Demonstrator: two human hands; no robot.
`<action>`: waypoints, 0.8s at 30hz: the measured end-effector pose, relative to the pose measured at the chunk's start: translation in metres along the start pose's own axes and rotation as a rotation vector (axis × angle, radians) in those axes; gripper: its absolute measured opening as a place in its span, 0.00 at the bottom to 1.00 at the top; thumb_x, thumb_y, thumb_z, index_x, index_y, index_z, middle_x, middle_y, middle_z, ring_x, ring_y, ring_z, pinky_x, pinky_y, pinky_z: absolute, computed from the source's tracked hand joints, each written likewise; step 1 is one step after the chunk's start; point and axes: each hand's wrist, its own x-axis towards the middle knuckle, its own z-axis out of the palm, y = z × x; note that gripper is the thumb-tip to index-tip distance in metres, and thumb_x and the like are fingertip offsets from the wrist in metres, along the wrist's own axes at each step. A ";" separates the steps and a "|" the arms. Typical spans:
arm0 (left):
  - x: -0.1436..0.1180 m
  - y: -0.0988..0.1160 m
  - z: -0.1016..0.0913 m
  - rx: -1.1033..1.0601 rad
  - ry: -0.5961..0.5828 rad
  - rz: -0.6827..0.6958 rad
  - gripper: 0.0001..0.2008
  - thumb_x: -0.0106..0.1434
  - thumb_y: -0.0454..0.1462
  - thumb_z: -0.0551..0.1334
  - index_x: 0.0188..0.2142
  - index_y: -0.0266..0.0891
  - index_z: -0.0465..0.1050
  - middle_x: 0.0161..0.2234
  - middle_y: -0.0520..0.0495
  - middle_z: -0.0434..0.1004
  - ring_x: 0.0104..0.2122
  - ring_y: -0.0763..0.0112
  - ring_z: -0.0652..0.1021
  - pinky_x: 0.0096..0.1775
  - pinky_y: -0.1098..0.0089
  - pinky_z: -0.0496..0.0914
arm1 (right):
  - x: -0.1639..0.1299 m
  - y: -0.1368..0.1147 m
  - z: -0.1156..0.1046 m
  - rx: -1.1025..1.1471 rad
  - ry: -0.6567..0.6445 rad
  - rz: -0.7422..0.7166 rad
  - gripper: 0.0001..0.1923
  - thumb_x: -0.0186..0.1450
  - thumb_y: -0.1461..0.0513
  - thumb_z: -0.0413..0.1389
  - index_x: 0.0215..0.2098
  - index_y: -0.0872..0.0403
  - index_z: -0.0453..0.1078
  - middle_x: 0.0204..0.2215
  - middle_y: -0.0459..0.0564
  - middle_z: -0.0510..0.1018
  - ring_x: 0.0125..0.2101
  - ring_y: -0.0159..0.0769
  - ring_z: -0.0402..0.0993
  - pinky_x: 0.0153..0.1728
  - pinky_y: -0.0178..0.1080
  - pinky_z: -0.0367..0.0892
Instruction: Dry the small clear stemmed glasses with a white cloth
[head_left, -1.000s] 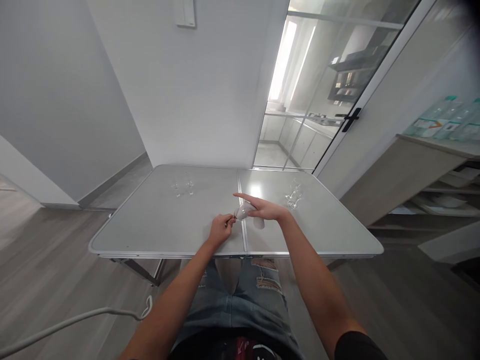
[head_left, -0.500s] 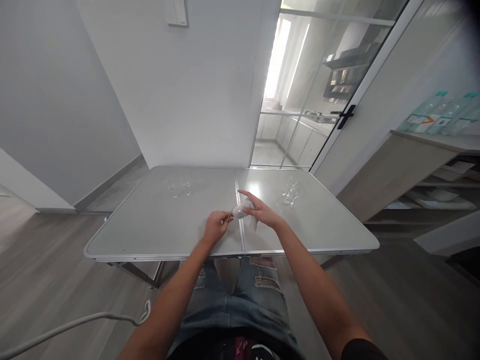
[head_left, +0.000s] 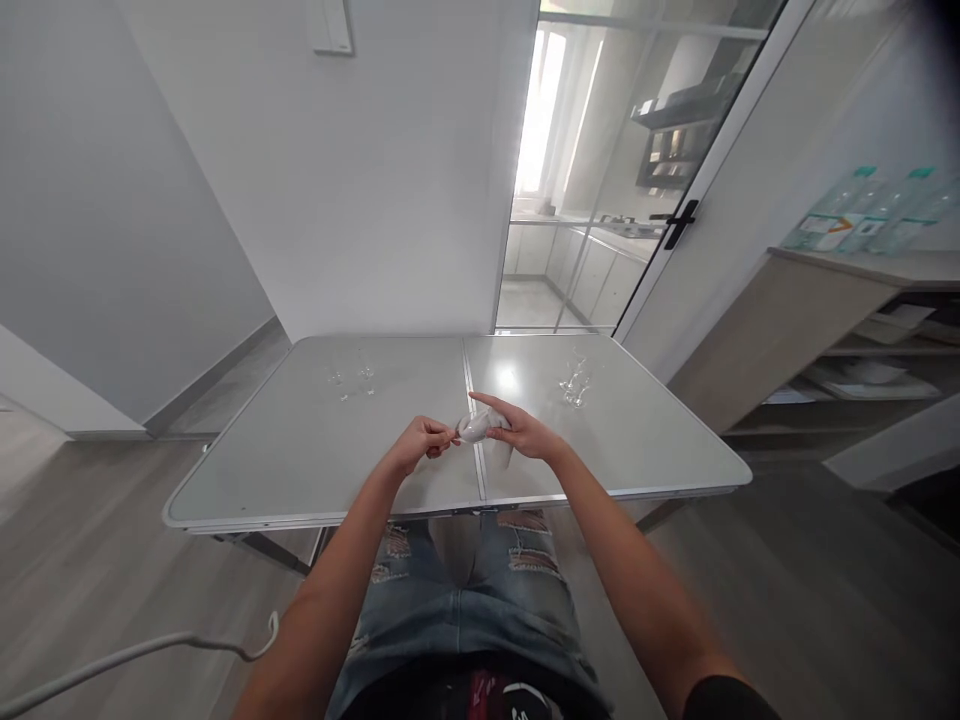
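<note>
Over the table's middle seam, a small clear glass (head_left: 472,428) lies tilted sideways between my hands. My left hand (head_left: 421,443) pinches its left end with thumb and fingertips; whether that is a stem or foot is too small to tell. My right hand (head_left: 523,432) is closed around a white cloth (head_left: 501,452) pressed against the glass's right side. Its index finger stretches out past the glass, and part of the cloth hangs below the palm. How far the cloth reaches into the glass is hidden.
Clear stemmed glasses (head_left: 366,375) stand at the table's (head_left: 300,460) back left, and more clear glasses (head_left: 576,385) cluster at the back right. A white wall rises behind the table, beside a glass door (head_left: 585,180). Plastic bottles (head_left: 847,215) top a shelf unit at right.
My left hand has drawn slightly left and its grip on the glass's end has shifted. The glass has turned a little. My right hand stays on the cloth. The view has shifted slightly.
</note>
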 end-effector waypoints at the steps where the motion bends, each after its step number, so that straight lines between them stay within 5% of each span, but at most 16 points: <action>1: 0.000 -0.001 0.001 0.110 0.039 0.061 0.24 0.59 0.52 0.67 0.31 0.30 0.82 0.18 0.52 0.62 0.20 0.78 0.60 0.26 0.72 0.54 | -0.001 0.002 0.004 0.046 0.053 0.022 0.35 0.69 0.48 0.56 0.70 0.47 0.56 0.46 0.50 0.77 0.48 0.43 0.70 0.51 0.43 0.68; 6: 0.002 -0.009 0.009 0.743 0.282 0.382 0.15 0.66 0.45 0.61 0.35 0.37 0.83 0.24 0.48 0.72 0.26 0.71 0.68 0.30 0.71 0.56 | 0.004 0.015 0.019 0.289 0.315 0.224 0.31 0.69 0.47 0.54 0.67 0.46 0.61 0.38 0.47 0.74 0.37 0.37 0.69 0.42 0.39 0.68; 9: 0.004 -0.015 0.013 0.833 0.352 0.476 0.12 0.65 0.42 0.62 0.40 0.40 0.83 0.29 0.44 0.76 0.30 0.68 0.71 0.32 0.70 0.58 | 0.010 0.017 0.022 0.336 0.376 0.296 0.32 0.68 0.46 0.55 0.67 0.48 0.62 0.32 0.45 0.71 0.32 0.34 0.67 0.37 0.37 0.67; 13: 0.007 -0.019 0.007 0.429 0.266 0.311 0.18 0.62 0.49 0.65 0.32 0.35 0.81 0.22 0.49 0.68 0.24 0.73 0.65 0.29 0.71 0.56 | 0.011 0.006 0.019 0.184 0.316 0.173 0.31 0.71 0.48 0.52 0.69 0.46 0.58 0.38 0.48 0.73 0.38 0.37 0.68 0.44 0.40 0.67; 18: 0.005 -0.008 -0.015 -0.205 -0.152 -0.151 0.21 0.54 0.48 0.71 0.32 0.29 0.80 0.18 0.58 0.51 0.19 0.82 0.50 0.24 0.73 0.51 | 0.004 -0.011 0.011 -0.064 -0.035 -0.010 0.31 0.74 0.50 0.48 0.72 0.44 0.51 0.31 0.44 0.72 0.30 0.35 0.65 0.40 0.39 0.67; 21: 0.002 -0.001 -0.020 -0.320 -0.271 -0.310 0.20 0.54 0.46 0.71 0.35 0.27 0.80 0.19 0.59 0.49 0.20 0.83 0.48 0.23 0.74 0.50 | 0.003 -0.013 0.008 -0.118 -0.152 -0.028 0.31 0.74 0.50 0.47 0.72 0.45 0.50 0.25 0.41 0.69 0.25 0.33 0.60 0.35 0.38 0.66; 24: 0.001 0.001 -0.016 -0.265 -0.193 -0.239 0.19 0.54 0.47 0.71 0.31 0.29 0.80 0.19 0.58 0.52 0.19 0.82 0.51 0.23 0.74 0.52 | 0.005 -0.011 0.008 -0.101 -0.090 -0.023 0.31 0.74 0.48 0.47 0.72 0.45 0.52 0.32 0.46 0.75 0.31 0.37 0.67 0.41 0.41 0.68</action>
